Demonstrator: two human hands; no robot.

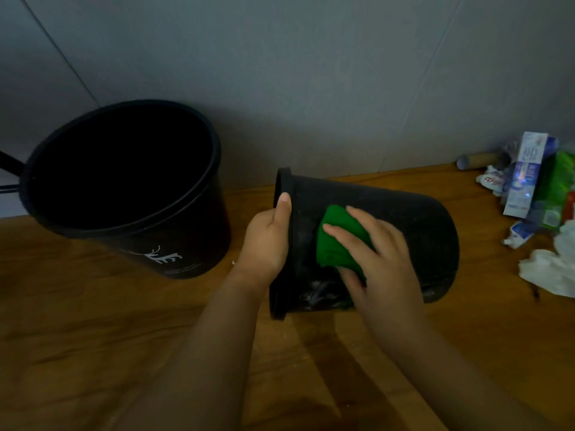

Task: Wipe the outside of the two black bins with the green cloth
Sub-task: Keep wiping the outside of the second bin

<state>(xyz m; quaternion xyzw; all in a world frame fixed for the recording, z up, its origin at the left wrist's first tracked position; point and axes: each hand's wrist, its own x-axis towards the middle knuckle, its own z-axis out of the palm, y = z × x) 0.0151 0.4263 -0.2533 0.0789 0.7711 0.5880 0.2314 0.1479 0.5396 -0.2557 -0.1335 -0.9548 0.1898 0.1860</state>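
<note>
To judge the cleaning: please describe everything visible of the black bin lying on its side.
The tipped bin is black, round and plastic-looking, with dusty marks on its wall. It lies on its side on the wooden surface, thick rim to the left, base to the right. The left hand grips the rim; the right hand presses the green cloth against its wall.

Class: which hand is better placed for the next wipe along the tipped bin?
Right hand: it presses the green cloth on the tipped bin; the left hand grips its rim.
</note>
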